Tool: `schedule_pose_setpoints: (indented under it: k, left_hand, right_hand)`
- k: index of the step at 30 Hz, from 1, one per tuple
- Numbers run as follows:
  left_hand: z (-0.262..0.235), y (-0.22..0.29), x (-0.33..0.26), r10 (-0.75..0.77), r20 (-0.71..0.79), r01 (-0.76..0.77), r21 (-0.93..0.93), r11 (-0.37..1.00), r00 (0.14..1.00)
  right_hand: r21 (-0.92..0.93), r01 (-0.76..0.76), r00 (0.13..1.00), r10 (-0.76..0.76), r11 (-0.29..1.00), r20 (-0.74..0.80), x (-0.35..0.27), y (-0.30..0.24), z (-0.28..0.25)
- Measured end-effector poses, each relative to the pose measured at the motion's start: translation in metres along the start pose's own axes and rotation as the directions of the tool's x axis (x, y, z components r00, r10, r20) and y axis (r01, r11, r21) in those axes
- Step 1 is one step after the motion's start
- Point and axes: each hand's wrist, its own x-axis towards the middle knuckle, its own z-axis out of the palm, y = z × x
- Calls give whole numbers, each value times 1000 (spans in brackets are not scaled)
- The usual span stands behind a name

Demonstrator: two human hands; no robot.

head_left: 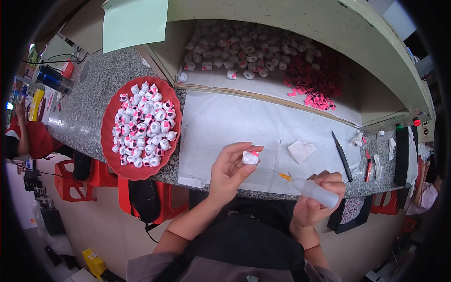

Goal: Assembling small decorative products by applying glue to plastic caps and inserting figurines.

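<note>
Between the thumb and fingers of my left hand (230, 170) is a small white cat-head figurine (250, 158) with a pink piece on its top edge. My right hand (318, 199) grips a translucent squeeze bottle (319, 192) with an orange needle tip. The needle points up and left toward the figurine, a short gap away from it. Both hands are above the near edge of the white paper sheet (221, 127). A crumpled white tissue (301, 151) lies on the sheet just beyond the bottle.
At left, a red scalloped tray (107, 136) is heaped with white-and-pink figurines. A shelf box (376, 115) behind the sheet holds many white heads (249, 49) and a pile of pink pieces (314, 77). A black pen-like tool (342, 156) and a red marker-like tool (368, 167) lie at right.
</note>
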Motion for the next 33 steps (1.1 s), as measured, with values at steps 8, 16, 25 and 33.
schedule_pose_setpoints:
  k: [8,16,25,33]
  left_hand:
    - [-4,-4,-3,17,16,-17,-2,1000,1000]
    - [-1,-2,-3,-38,31,40,-59,997,999]
    - [-5,-4,-4,-53,141,68,-103,992,989]
    - [0,-3,-3,-60,40,62,-65,996,997]
  right_hand:
    - [-115,242,902,-180,963,393,-3,-5,-1]
    - [-91,255,885,-195,963,423,-5,-5,1]
    - [-110,271,878,-198,956,435,-5,-4,-1]
    - [-95,277,878,-212,956,429,-5,-4,-3]
